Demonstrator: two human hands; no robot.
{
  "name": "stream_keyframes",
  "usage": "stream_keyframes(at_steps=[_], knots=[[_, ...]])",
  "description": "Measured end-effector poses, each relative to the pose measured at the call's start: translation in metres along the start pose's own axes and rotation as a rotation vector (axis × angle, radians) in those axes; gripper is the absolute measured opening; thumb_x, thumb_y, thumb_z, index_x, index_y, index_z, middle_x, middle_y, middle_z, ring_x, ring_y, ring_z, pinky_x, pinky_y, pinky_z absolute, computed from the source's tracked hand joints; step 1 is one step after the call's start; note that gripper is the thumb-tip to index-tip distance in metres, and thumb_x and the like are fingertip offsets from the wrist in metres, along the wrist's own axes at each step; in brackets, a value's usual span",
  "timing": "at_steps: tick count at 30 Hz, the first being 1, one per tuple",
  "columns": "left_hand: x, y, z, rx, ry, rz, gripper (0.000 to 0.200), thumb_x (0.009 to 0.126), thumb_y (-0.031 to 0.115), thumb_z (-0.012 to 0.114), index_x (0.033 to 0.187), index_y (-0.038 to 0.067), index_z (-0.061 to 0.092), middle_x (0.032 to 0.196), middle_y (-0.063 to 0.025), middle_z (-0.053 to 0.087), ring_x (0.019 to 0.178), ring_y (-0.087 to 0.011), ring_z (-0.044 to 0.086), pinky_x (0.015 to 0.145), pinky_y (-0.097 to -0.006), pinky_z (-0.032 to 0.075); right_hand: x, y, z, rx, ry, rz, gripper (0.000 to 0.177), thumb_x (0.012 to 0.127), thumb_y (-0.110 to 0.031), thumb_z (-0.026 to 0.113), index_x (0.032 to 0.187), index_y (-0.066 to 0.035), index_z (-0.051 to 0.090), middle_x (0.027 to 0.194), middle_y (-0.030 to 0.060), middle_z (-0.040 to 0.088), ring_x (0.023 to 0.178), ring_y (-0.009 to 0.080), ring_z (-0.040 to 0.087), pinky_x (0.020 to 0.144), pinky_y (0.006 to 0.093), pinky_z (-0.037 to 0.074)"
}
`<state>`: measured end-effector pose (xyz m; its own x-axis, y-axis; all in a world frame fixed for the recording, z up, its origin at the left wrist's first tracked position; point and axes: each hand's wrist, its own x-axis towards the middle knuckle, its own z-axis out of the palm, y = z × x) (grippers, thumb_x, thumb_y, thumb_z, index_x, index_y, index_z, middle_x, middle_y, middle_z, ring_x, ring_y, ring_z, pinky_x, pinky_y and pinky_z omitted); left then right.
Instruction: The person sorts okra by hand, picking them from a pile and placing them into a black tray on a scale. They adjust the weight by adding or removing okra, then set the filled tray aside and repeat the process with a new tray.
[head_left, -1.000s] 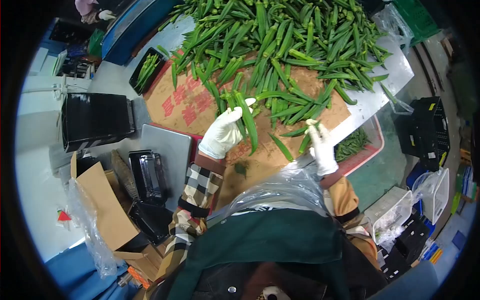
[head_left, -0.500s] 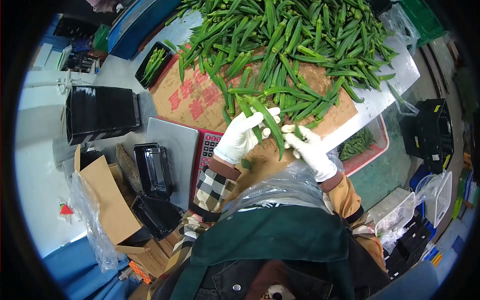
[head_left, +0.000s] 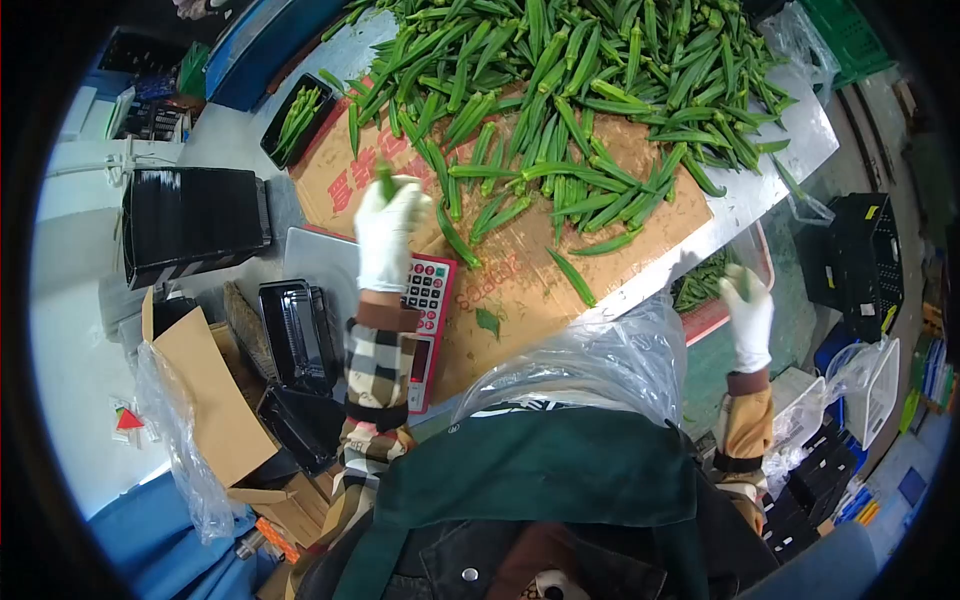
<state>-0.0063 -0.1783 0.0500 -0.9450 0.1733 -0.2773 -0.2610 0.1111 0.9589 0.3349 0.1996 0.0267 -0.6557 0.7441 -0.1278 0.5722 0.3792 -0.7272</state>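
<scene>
My left hand, in a white glove, is closed on an okra pod above the cardboard sheet, near the scale. The pod's tip sticks up from the fingers; the rest is hidden. My right hand, also gloved, is over the red-rimmed crate beside the table, its fingers closed around a small green piece that looks like okra. More okra lies inside that crate. A large okra pile covers the far side of the table, with loose pods nearer me.
A black tray with several pods stands at the far left. Empty black trays and an open carton are left of the scale. A black box stands behind them. Black crates are at the right.
My left hand has moved left with okra, from the middle of the cardboard to above the scale. My right hand has swung right, away from the table to the crate.
</scene>
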Motion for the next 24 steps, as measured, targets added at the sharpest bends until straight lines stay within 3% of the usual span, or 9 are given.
stream_keyframes(at_steps=[3,4,7,9,12,16,18,20,24], knots=[[-0.010,-0.026,0.047,0.083,-0.147,-0.090,0.006,0.092,0.009,0.065,0.094,0.003,0.067,0.077,-0.0014,0.066,0.066,-0.0066,0.059,0.059,-0.0221,0.044,-0.005,-0.053,0.062,-0.064,-0.109,-0.293,0.031,0.084,-0.006,0.073,0.114,0.001,0.071,0.103,0.0173,0.072,0.094,0.0299,0.069,0.089,0.0355,0.053],[-0.014,-0.039,0.059,0.130,-0.200,-0.037,0.008,0.090,0.009,0.066,0.095,0.002,0.066,0.075,-0.0010,0.064,0.066,-0.0061,0.059,0.060,-0.0232,0.045,-0.010,-0.075,0.082,-0.043,-0.232,-0.241,0.031,0.084,-0.006,0.072,0.114,-0.003,0.071,0.106,0.0162,0.071,0.097,0.0327,0.067,0.093,0.0375,0.052],[-0.024,-0.068,0.079,0.997,-0.163,0.217,0.027,0.085,0.029,0.072,0.107,0.014,0.069,0.097,-0.0178,0.071,0.095,-0.0378,0.067,0.079,-0.0466,0.052,-0.020,-0.079,0.142,-0.178,-0.206,-0.539,0.037,0.079,-0.008,0.072,0.116,-0.007,0.070,0.116,0.0117,0.066,0.113,0.0328,0.058,0.098,0.0403,0.049],[-0.024,-0.079,0.082,1.116,-0.143,0.293,0.029,0.086,0.030,0.072,0.108,0.014,0.068,0.098,-0.0177,0.071,0.092,-0.0375,0.068,0.078,-0.0473,0.053,-0.016,-0.073,0.159,-0.418,-0.226,-0.553,0.036,0.078,-0.006,0.070,0.114,-0.008,0.070,0.116,0.0121,0.065,0.110,0.0333,0.058,0.094,0.0408,0.050],[-0.030,-0.063,0.080,1.089,-0.103,0.214,0.023,0.089,0.021,0.070,0.109,0.011,0.070,0.094,-0.0154,0.072,0.076,-0.0318,0.070,0.070,-0.0402,0.054,-0.012,-0.055,0.143,-0.389,-0.267,-0.443,0.030,0.077,-0.005,0.068,0.106,-0.008,0.071,0.111,0.0122,0.066,0.107,0.0319,0.060,0.090,0.0409,0.051],[-0.048,-0.028,0.083,0.394,-0.301,-0.066,0.024,0.090,0.012,0.071,0.111,0.000,0.069,0.080,0.0007,0.065,0.064,-0.0071,0.058,0.059,-0.0240,0.048,-0.004,-0.042,0.094,-0.141,-0.055,-0.243,0.014,0.086,-0.011,0.072,0.097,-0.002,0.071,0.092,0.0148,0.068,0.089,0.0317,0.066,0.080,0.0396,0.053],[-0.054,-0.031,0.088,0.194,-0.334,-0.209,0.024,0.090,0.011,0.071,0.111,-0.002,0.068,0.078,-0.0019,0.065,0.061,-0.0089,0.058,0.056,-0.0248,0.046,0.003,-0.038,0.079,-0.099,-0.062,-0.143,0.019,0.086,-0.010,0.072,0.103,-0.003,0.072,0.097,0.0139,0.069,0.093,0.0305,0.068,0.083,0.0380,0.053],[-0.059,-0.029,0.091,-0.019,-0.353,-0.331,0.023,0.091,0.010,0.070,0.111,-0.002,0.068,0.076,-0.0010,0.064,0.059,-0.0081,0.056,0.053,-0.0233,0.043,-0.001,-0.049,0.077,-0.101,-0.077,-0.290,0.022,0.085,-0.008,0.071,0.106,-0.003,0.072,0.101,0.0135,0.070,0.096,0.0301,0.068,0.086,0.0367,0.053],[-0.061,-0.024,0.090,0.004,-0.342,-0.281,0.023,0.091,0.013,0.071,0.110,-0.001,0.069,0.075,0.0002,0.064,0.059,-0.0067,0.056,0.054,-0.0222,0.043,-0.022,-0.050,0.103,-0.251,-0.312,-0.356,0.036,0.079,-0.014,0.076,0.113,-0.006,0.069,0.103,0.0147,0.068,0.099,0.0326,0.067,0.089,0.0383,0.053]])
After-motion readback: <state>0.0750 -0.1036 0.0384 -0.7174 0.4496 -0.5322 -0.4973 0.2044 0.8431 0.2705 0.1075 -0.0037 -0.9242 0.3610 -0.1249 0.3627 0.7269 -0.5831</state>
